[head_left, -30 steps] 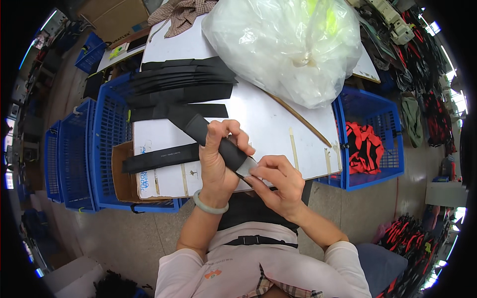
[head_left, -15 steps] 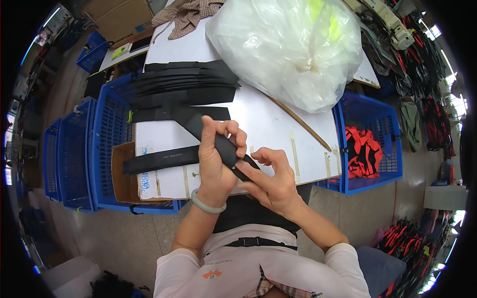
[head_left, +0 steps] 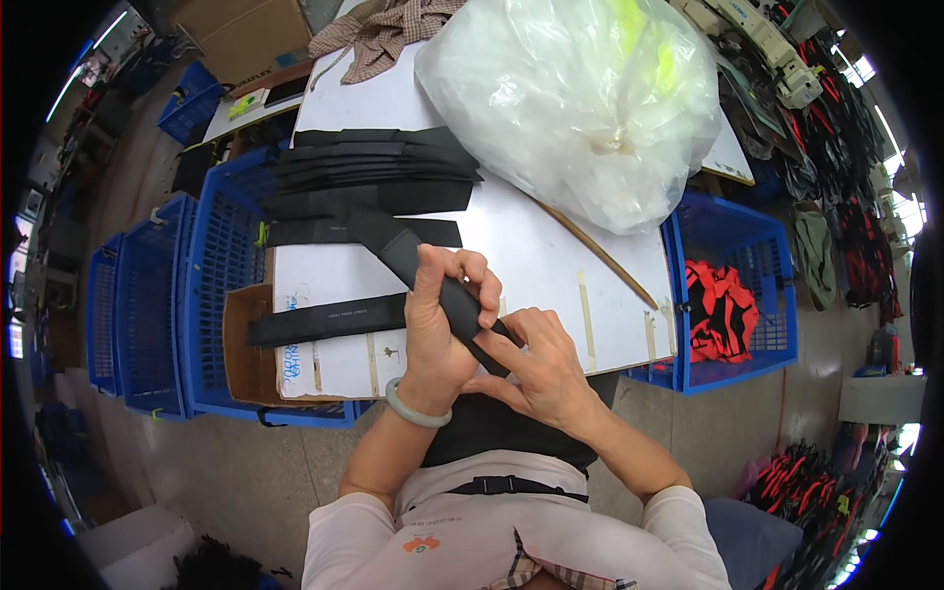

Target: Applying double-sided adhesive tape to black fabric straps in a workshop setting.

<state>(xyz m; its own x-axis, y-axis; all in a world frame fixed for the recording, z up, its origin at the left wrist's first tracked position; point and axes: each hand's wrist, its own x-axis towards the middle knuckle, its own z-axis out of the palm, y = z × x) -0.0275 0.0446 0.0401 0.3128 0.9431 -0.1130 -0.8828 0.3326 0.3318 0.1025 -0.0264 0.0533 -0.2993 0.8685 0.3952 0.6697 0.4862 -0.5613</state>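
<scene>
A black fabric strap (head_left: 397,244) runs slantwise from the pile on the table down into both my hands. My left hand (head_left: 439,329), with a pale bangle at its wrist, is wrapped round the strap, thumb pointing up. Close beside it, my right hand (head_left: 536,372) pinches the strap's near end between thumb and fingers. Another black strap (head_left: 329,320) lies flat to the left, its right end hidden behind my left hand. Farther off, a stack of black straps (head_left: 379,162) is spread on the white table (head_left: 526,261).
A big clear plastic bag (head_left: 580,108) fills the far right of the table, with a wooden stick (head_left: 600,254) beside it. Blue crates (head_left: 228,221) stand at the left; another blue crate (head_left: 757,236) at the right holds red-and-black pieces (head_left: 721,313). A cardboard box (head_left: 251,354) sits by the left edge.
My right hand's fingers have drawn in against the strap, closer to my left hand. The strap's loose end no longer sticks out above them. The whole view has shifted slightly.
</scene>
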